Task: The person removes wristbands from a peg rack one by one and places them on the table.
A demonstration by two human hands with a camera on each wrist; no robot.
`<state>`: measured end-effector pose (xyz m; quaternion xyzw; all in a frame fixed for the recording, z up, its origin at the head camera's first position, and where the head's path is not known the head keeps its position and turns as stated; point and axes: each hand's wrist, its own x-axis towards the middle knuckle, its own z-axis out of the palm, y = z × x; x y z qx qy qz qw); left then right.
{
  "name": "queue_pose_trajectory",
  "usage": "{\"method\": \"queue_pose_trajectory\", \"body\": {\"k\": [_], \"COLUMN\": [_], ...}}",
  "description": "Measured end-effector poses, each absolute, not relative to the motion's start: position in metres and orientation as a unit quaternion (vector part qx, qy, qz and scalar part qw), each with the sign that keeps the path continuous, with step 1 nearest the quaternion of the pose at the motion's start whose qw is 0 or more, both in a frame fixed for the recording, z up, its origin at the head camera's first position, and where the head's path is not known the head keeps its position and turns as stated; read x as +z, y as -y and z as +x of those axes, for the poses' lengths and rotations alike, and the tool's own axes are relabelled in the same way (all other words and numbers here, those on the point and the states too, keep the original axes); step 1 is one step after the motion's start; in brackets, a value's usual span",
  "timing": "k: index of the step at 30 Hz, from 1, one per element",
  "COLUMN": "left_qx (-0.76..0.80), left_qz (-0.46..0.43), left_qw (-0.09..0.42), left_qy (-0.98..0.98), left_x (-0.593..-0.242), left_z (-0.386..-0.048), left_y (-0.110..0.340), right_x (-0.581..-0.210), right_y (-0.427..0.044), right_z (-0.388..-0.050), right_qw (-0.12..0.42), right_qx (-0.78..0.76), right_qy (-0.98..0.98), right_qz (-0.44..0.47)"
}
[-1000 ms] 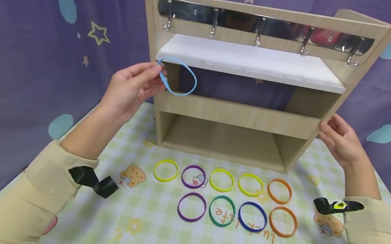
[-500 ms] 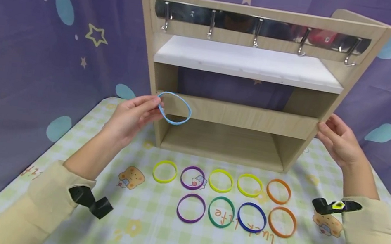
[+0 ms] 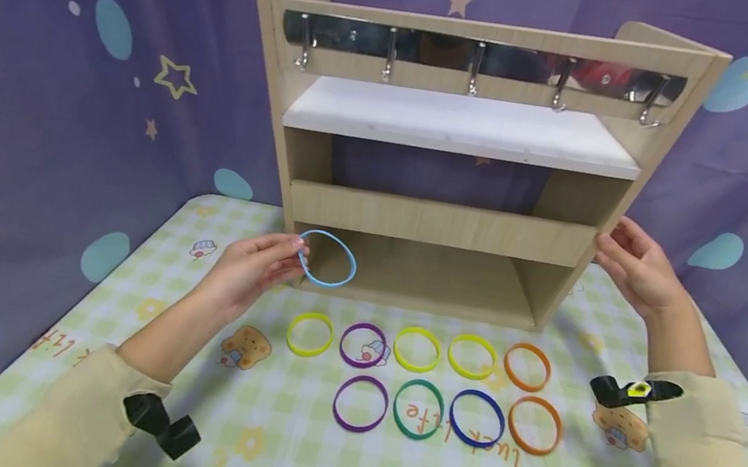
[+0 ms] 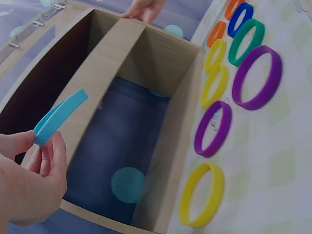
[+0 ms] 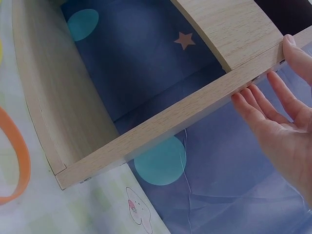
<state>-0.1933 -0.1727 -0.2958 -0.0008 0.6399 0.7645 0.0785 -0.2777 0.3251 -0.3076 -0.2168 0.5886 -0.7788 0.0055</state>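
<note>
My left hand (image 3: 254, 268) pinches a light blue silicone wristband (image 3: 352, 266) between thumb and fingertips. The band hangs before the lower left opening of a small wooden shelf rack (image 3: 440, 223). In the left wrist view the same wristband (image 4: 61, 117) is seen nearly edge-on, above the fingers of my left hand (image 4: 36, 185). My right hand (image 3: 644, 275) rests at the rack's right side. In the right wrist view, my right hand (image 5: 285, 119) touches the side panel (image 5: 180, 112), thumb at its front edge and nearly straight fingertips at the outer face.
Two rows of wristbands lie before the rack, including a yellow band (image 3: 308, 352), a purple band (image 3: 357, 427), a green band (image 3: 414, 434), a blue band (image 3: 474, 441) and an orange band (image 3: 532, 449). A metal hook strip (image 3: 436, 49) runs along the rack's top above a white shelf (image 3: 464, 122).
My left hand has lowered the light blue wristband from the white shelf's level to the lower opening. My right hand stays at the rack's side. The head view has shifted slightly.
</note>
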Motion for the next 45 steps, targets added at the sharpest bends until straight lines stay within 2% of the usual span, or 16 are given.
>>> {"method": "queue_pose_trajectory", "body": {"k": [9, 19, 28, 39, 42, 45], "left_qx": [0.651, 0.571, 0.556, 0.584, 0.580, 0.545], "left_qz": [0.027, 0.030, -0.004, 0.023, 0.020, 0.015], "left_qw": [0.143, 0.181, 0.233, 0.295, 0.295, 0.268], "left_qy": [-0.745, -0.800, -0.798, -0.756, -0.759, -0.795], "left_x": [-0.315, -0.339, -0.357, -0.373, -0.377, -0.377], "left_z": [-0.186, -0.178, -0.169, -0.157, -0.151, -0.145], "left_y": [0.183, 0.197, 0.208, 0.219, 0.217, 0.214], "right_x": [-0.308, -0.310, -0.309, -0.307, -0.307, -0.307], "right_y": [-0.325, -0.324, -0.324, -0.325, -0.325, -0.324], "right_z": [-0.278, -0.278, -0.277, -0.276, -0.276, -0.275], "right_qw": [0.000, 0.000, -0.001, -0.006, -0.002, 0.001], "right_qx": [-0.776, -0.783, -0.778, -0.782, -0.782, -0.778], "right_qy": [-0.591, -0.580, -0.590, -0.584, -0.585, -0.591], "right_qz": [-0.223, -0.224, -0.216, -0.218, -0.214, -0.212]}}
